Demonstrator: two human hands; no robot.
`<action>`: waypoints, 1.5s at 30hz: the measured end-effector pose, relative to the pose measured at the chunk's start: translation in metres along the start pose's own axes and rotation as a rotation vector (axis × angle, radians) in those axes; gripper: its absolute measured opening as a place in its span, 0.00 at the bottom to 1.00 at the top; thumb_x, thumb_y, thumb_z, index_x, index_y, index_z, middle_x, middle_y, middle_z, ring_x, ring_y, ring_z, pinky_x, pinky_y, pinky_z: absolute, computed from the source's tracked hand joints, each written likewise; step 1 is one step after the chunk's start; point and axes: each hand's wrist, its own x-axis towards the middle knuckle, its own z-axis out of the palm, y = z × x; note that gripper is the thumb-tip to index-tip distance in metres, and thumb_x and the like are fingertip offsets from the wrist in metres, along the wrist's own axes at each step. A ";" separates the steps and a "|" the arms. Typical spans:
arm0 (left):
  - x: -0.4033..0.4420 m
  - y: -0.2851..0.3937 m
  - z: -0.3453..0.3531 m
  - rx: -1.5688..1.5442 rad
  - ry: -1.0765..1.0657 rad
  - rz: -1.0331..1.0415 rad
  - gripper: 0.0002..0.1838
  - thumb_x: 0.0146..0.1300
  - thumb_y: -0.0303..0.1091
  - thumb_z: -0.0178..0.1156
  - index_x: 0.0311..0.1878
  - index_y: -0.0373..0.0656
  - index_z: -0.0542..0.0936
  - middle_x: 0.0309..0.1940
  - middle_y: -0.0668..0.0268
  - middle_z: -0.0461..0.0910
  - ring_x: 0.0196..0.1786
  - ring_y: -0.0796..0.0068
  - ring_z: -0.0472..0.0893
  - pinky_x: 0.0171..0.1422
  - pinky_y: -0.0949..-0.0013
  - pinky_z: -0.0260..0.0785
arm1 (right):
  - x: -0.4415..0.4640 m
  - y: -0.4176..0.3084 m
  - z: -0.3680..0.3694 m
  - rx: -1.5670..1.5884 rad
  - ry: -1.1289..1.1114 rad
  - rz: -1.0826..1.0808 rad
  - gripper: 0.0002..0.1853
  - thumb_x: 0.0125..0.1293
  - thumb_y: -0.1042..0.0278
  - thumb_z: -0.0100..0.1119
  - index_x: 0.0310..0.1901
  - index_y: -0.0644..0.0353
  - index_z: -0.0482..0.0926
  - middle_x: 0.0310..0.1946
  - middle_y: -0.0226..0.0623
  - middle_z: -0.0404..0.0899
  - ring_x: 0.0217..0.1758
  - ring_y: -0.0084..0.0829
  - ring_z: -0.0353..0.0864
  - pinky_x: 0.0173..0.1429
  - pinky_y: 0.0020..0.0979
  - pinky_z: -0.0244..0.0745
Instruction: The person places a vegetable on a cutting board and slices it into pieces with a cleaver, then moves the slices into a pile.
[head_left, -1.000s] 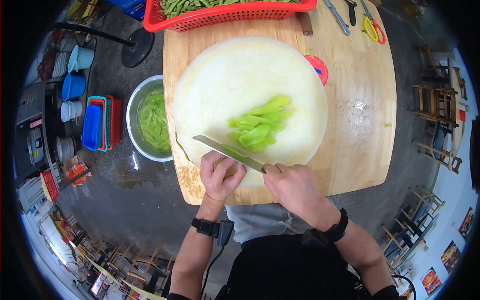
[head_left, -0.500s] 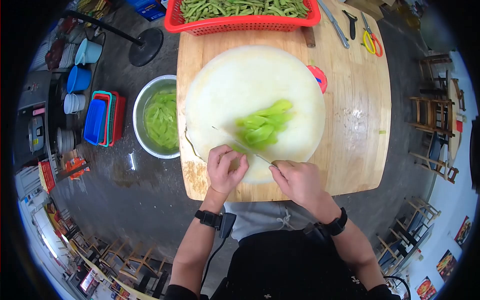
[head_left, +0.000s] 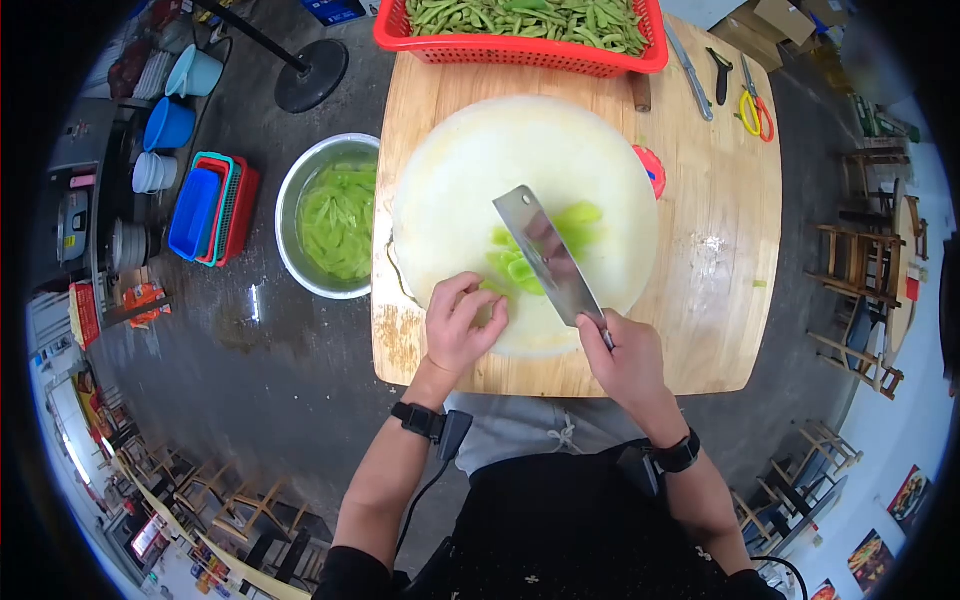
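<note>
My right hand (head_left: pixel 628 362) grips the handle of a cleaver (head_left: pixel 550 255). The broad blade is turned flat to view and slants up to the left, covering part of a pile of thin, pale green vegetable slices (head_left: pixel 582 226). Those slices lie on a round white cutting board (head_left: pixel 480 150). Left of the pile, my left hand (head_left: pixel 460 325) rests at the board's lower edge with fingers curled. Its fingertips are against some green slices, partly hidden by the hand.
A red basket (head_left: pixel 520 55) of green pods stands at the table's far edge. A knife (head_left: pixel 690 75), a peeler (head_left: pixel 720 75) and scissors (head_left: pixel 755 105) lie far right. Left of the table is a metal basin (head_left: pixel 292 185) with green slices in water.
The cleaver has turned from edge-on to flat, its blade now over the slices. My right hand has rotated with it; the left stays near the same slices. The whole view has shifted slightly.
</note>
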 end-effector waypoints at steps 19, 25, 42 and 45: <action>0.005 0.002 -0.009 -0.036 -0.045 -0.035 0.14 0.57 0.23 0.79 0.47 0.41 0.89 0.53 0.56 0.86 0.50 0.57 0.88 0.52 0.61 0.84 | 0.005 0.007 0.001 -0.296 -0.079 -0.347 0.08 0.75 0.60 0.67 0.40 0.54 0.85 0.26 0.35 0.84 0.24 0.42 0.84 0.30 0.41 0.78; -0.002 -0.007 -0.019 -0.015 -0.105 0.046 0.14 0.58 0.23 0.81 0.47 0.41 0.90 0.52 0.57 0.86 0.50 0.58 0.88 0.51 0.61 0.85 | -0.001 0.004 0.001 -0.361 -0.144 -0.376 0.09 0.76 0.60 0.67 0.40 0.56 0.85 0.25 0.35 0.83 0.24 0.41 0.84 0.30 0.41 0.77; 0.003 -0.011 -0.025 0.011 -0.145 0.121 0.14 0.56 0.21 0.79 0.46 0.40 0.90 0.46 0.60 0.86 0.47 0.57 0.88 0.50 0.59 0.84 | 0.003 -0.009 -0.008 -0.327 -0.116 -0.361 0.07 0.73 0.63 0.70 0.43 0.56 0.87 0.25 0.34 0.84 0.24 0.40 0.84 0.31 0.40 0.77; 0.000 -0.012 -0.023 0.019 -0.131 0.097 0.14 0.55 0.21 0.80 0.45 0.40 0.89 0.46 0.60 0.86 0.47 0.57 0.88 0.49 0.60 0.84 | 0.005 -0.013 -0.012 -0.356 -0.161 -0.393 0.07 0.73 0.64 0.71 0.45 0.57 0.89 0.25 0.35 0.84 0.24 0.40 0.84 0.31 0.40 0.77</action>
